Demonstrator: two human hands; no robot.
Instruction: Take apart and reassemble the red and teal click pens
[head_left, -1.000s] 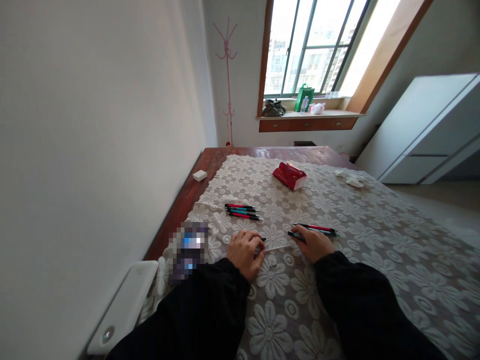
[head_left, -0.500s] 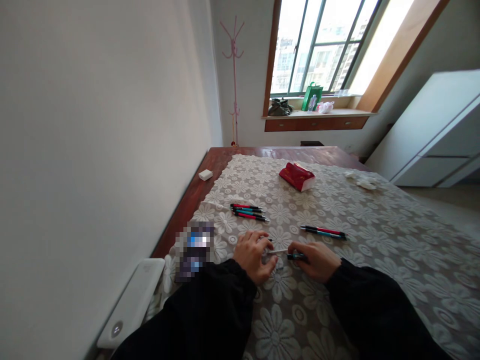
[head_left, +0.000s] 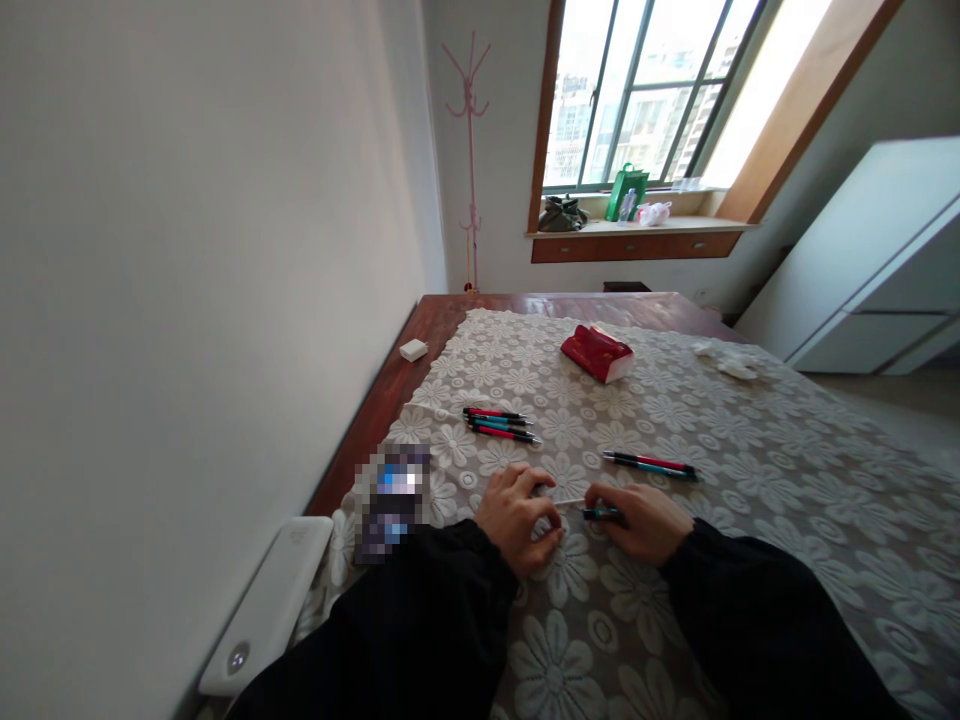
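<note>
My right hand (head_left: 643,520) is closed around a dark pen barrel (head_left: 602,515), whose black end points left. A thin white rod (head_left: 570,502), like a pen refill, runs from its fingertips toward my left hand (head_left: 517,520). The left fingers are bent and spread over the cloth, thumb apart from the index finger. By its fingertips a small dark piece (head_left: 541,490) shows, mostly hidden. Beyond the left hand lies a row of several red and blue pens (head_left: 499,425) with black ends. Two more pens, a red and a blue one (head_left: 651,465), lie beyond the right hand.
A flowered cloth (head_left: 555,650) covers the table. On it are a red packet (head_left: 596,352), crumpled white tissue (head_left: 739,366) and a blurred-out phone-like object (head_left: 394,505). A white adapter (head_left: 413,350) and a long white device (head_left: 266,605) sit by the left wall.
My left index finger and thumb have come closer together. Less of the white rod shows between the hands. Both hands appear slightly further right, as does the whole view.
</note>
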